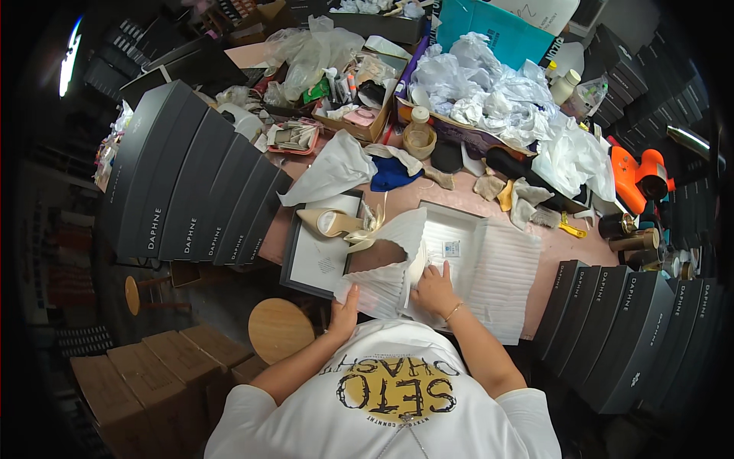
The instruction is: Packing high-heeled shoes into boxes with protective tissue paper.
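White T-shirt cloth [482, 417] with a printed front filled the near edge. Beyond it, the left hand [345, 312] pinched the near edge of a ribbed white wrapping sheet [382, 283]. The right hand [436, 294] reached, fingers bent, into an open shoebox [453, 209], near a small sachet [452, 249]; whether it gripped anything, I could not tell. Left of that box, a beige pump [350, 225] lay across a grey-rimmed box lid [315, 256]. Dark shoeboxes [172, 183] stood farther left; crumpled white tissue [489, 84] lay on the far side.
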`<state>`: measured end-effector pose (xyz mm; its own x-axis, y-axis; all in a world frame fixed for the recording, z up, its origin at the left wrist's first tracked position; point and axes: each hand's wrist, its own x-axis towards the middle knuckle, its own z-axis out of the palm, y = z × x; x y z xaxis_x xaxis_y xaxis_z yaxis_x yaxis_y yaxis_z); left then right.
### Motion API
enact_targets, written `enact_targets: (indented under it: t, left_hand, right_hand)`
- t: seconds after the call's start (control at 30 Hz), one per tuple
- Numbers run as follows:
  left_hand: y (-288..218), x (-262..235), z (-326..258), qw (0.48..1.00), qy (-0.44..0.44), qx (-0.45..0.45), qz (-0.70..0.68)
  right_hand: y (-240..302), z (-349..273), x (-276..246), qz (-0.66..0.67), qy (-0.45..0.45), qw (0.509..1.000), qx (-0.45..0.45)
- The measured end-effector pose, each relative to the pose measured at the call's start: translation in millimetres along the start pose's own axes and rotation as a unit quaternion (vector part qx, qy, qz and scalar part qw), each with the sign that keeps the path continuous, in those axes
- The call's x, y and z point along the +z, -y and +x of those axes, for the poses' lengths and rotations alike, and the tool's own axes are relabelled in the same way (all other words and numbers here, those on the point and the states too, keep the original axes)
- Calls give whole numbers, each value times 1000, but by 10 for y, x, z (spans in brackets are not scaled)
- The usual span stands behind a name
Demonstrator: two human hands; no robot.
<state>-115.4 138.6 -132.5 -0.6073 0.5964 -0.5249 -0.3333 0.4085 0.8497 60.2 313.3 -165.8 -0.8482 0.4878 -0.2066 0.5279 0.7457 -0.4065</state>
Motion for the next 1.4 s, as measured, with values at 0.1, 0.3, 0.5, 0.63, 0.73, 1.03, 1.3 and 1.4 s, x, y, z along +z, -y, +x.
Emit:
enact_targets:
  t: [0.1, 0.3, 0.5, 0.63, 0.73, 1.03, 1.3, 1.4]
  left_hand:
    - [201, -61, 28, 996, -37, 78, 1]
    - [-251, 17, -165, 990, 1, 108, 89]
    - [-149, -54, -179, 990, 40, 124, 57]
    - [-241, -53, -153, 993, 97, 64, 31]
    - [-312, 133, 30, 979, 74, 129, 140]
    - [-936, 419, -62, 849, 365, 267, 274]
    - [-959, 992, 309, 745, 252, 473, 397]
    - [-540, 1597, 539, 622, 339, 442, 550]
  right_hand:
    - [-291, 222, -202, 173, 16, 982, 74]
    - [-528, 462, -25, 102, -49, 987, 111]
    - [-545, 288, -582, 139, -156, 960, 188]
    - [-126, -185, -334, 122, 67, 985, 102]
    - [-22, -331, 205, 136, -12, 980, 144]
    - [97, -38, 208, 136, -28, 970, 202]
    - [-64, -887, -885, 402, -364, 796, 267]
    - [282, -868, -1452, 374, -372, 831, 176]
